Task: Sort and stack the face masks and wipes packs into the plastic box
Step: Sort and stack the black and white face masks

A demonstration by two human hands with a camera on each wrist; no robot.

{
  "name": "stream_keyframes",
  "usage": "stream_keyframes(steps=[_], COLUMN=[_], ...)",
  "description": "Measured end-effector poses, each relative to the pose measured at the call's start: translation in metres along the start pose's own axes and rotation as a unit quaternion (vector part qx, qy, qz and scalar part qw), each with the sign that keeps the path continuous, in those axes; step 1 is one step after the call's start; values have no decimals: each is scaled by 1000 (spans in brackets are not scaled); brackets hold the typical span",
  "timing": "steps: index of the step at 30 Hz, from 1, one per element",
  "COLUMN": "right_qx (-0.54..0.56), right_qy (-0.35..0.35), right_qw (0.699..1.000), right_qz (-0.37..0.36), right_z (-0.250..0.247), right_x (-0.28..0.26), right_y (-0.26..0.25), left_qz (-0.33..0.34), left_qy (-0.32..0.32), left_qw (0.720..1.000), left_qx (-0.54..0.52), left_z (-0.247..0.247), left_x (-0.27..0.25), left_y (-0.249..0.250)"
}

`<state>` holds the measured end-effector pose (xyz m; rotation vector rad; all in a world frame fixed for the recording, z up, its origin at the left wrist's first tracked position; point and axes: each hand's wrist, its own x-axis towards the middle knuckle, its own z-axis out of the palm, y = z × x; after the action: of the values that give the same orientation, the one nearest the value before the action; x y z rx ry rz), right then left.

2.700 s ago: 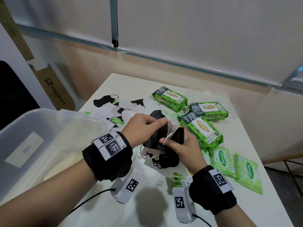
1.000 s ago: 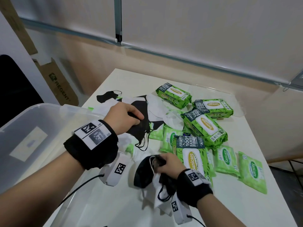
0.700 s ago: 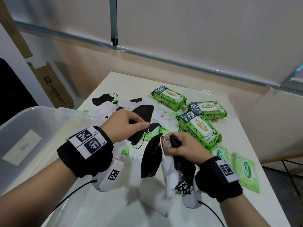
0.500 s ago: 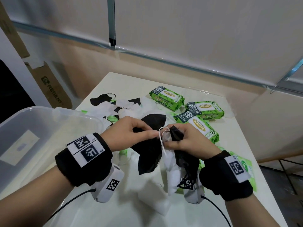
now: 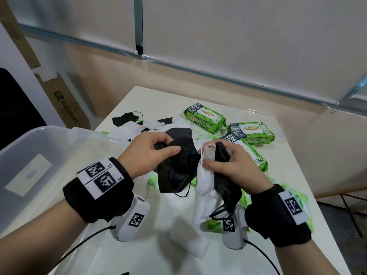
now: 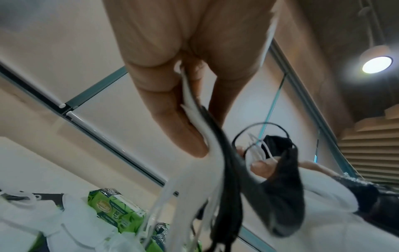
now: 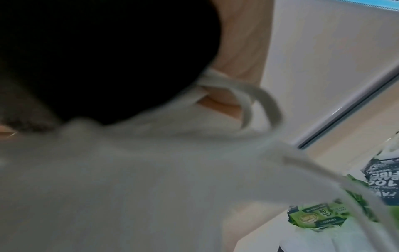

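A white table (image 5: 151, 100) stands against a beige wall (image 5: 218, 92) under pale roller blinds (image 5: 248, 36); a round ceiling lamp (image 6: 376, 64) glows.

A: So where's each cam looking from?

B: Head cam sits high, angled forward and down over the table (image 5: 208, 100). Left wrist cam looks up along the left hand (image 6: 172, 71), really close. Right wrist cam is jammed against a white mask (image 7: 151, 179), mostly blurred.

A: Any overlap?

B: All three catch the green wipes packs (image 5: 204, 118) and the wall behind.
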<state>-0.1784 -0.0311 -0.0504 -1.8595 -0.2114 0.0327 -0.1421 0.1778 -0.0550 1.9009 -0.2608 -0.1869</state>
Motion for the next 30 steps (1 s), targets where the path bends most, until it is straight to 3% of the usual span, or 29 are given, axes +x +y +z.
stream_keyframes(steps=[13, 17, 22, 24, 28, 30], right_qx=[-9, 11, -69, -85, -161, -154], right_qy=[37, 91, 235, 210, 28, -8], right_qw=[995, 992, 969, 974, 986, 988], right_qz=[91, 90, 36, 14, -20, -16], right_z=[7, -2, -12, -10, 4, 10], right_x=[6, 2, 4, 6, 6, 7], right_y=[11, 18, 24, 21, 10, 7], left_qz=[40, 44, 49, 57, 86, 106], left_qy=[-5, 59, 79, 58, -15, -41], left_qw=[998, 995, 988, 988, 991, 988], left_qx=[40, 72, 121, 131, 105, 102], left_z=[0, -3, -4, -3, 1, 3], left_x=[1, 4, 5, 4, 3, 1], left_y=[-5, -9, -6, -4, 1, 1])
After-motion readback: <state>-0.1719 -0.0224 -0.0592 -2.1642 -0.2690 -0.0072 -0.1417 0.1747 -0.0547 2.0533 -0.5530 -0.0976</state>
